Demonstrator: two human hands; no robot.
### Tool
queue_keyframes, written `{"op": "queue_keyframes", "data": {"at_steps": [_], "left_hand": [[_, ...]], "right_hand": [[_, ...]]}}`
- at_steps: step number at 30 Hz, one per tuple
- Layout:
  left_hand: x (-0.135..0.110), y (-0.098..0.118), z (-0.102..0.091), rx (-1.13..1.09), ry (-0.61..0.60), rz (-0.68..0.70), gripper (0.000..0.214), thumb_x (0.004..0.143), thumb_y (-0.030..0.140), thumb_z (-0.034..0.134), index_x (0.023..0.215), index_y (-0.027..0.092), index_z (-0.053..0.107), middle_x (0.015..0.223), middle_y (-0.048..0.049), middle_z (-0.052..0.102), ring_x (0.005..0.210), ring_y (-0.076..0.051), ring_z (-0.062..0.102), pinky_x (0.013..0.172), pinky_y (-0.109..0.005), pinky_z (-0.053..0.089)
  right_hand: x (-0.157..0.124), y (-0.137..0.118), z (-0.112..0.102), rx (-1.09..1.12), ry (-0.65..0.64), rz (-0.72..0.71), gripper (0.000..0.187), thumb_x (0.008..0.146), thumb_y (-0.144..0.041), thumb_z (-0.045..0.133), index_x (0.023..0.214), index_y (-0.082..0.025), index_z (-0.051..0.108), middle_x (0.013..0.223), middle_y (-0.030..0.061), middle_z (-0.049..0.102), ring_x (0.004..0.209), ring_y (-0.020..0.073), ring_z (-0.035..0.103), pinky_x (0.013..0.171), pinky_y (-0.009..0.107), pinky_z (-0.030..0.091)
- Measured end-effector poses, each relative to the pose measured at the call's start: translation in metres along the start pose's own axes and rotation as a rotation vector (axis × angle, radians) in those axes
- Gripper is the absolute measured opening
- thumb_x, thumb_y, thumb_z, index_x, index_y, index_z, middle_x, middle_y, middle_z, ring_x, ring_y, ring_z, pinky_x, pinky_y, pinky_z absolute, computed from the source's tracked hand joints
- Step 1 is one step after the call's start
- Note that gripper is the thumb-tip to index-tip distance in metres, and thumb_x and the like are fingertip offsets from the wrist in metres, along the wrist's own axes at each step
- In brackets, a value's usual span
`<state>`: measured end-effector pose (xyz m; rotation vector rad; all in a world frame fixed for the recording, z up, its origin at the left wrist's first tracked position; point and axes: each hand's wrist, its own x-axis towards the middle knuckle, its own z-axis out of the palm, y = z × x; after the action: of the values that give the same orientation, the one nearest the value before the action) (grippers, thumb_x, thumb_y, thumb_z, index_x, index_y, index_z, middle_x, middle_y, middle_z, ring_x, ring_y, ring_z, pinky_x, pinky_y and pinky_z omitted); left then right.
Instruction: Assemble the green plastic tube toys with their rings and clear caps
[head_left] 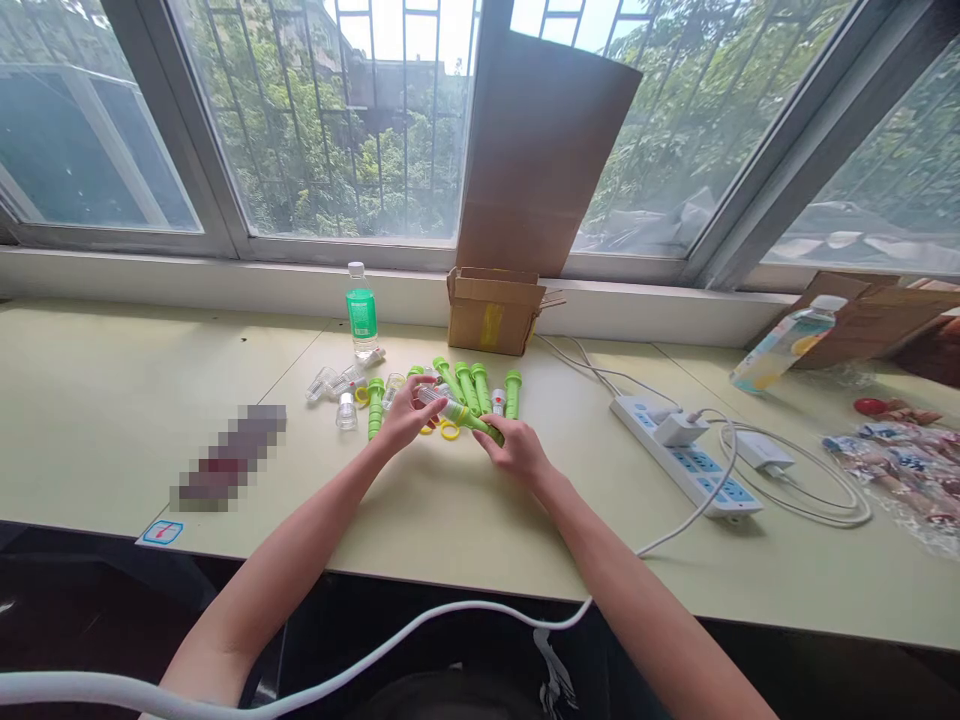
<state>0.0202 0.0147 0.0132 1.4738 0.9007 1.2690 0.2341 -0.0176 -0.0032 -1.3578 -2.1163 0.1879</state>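
Note:
My right hand (pixel 516 447) grips the lower end of a green tube-shaped piece (pixel 471 419) that lies slanted just above the table. My left hand (pixel 405 412) pinches the clear cap end (pixel 435 397) of the same piece. Behind my hands several more green tubes (pixel 472 385) lie side by side, one apart at the left (pixel 374 405). Clear plastic caps (pixel 335 385) and small yellow rings (pixel 448 431) are scattered around them.
A green-labelled bottle (pixel 361 312) stands near the window ledge, next to an open cardboard box (pixel 491 310). A white power strip (pixel 686 453) with cables lies to the right. Further right are a tipped bottle (pixel 784 345) and wrapped packets (pixel 900 465).

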Motion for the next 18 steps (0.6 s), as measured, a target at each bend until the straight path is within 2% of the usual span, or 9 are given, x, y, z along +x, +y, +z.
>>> {"op": "queue_keyframes", "data": {"at_steps": [6, 11, 18], "left_hand": [[-0.0011, 0.0038, 0.0004, 0.038, 0.034, -0.018, 0.048, 0.078, 0.05, 0.06, 0.11, 0.016, 0.05, 0.068, 0.0004, 0.058, 0.052, -0.011, 0.061, 0.046, -0.022, 0.052], [0.0008, -0.0015, -0.001, 0.063, 0.088, -0.017, 0.046, 0.079, 0.054, 0.056, 0.103, 0.015, 0.053, 0.061, 0.0016, 0.057, 0.046, -0.01, 0.057, 0.041, -0.02, 0.049], [0.0027, -0.0056, -0.0019, 0.05, 0.103, -0.016, 0.045, 0.076, 0.053, 0.061, 0.098, 0.014, 0.055, 0.061, 0.0007, 0.059, 0.046, -0.01, 0.058, 0.041, -0.02, 0.049]], "right_hand": [[0.0, -0.0006, 0.002, -0.035, 0.139, -0.033, 0.026, 0.08, -0.038, 0.059, 0.098, -0.02, 0.063, 0.085, 0.004, 0.07, 0.062, 0.0159, 0.062, 0.058, 0.025, 0.042], [0.0016, 0.0038, 0.0044, -0.075, 0.218, -0.071, 0.027, 0.08, -0.038, 0.06, 0.099, -0.02, 0.063, 0.093, 0.0057, 0.071, 0.078, 0.0189, 0.066, 0.065, 0.026, 0.045], [0.002, 0.0053, 0.0055, -0.096, 0.228, -0.097, 0.028, 0.081, -0.039, 0.06, 0.1, -0.02, 0.064, 0.095, 0.0064, 0.07, 0.083, 0.02, 0.066, 0.07, 0.028, 0.047]]}}
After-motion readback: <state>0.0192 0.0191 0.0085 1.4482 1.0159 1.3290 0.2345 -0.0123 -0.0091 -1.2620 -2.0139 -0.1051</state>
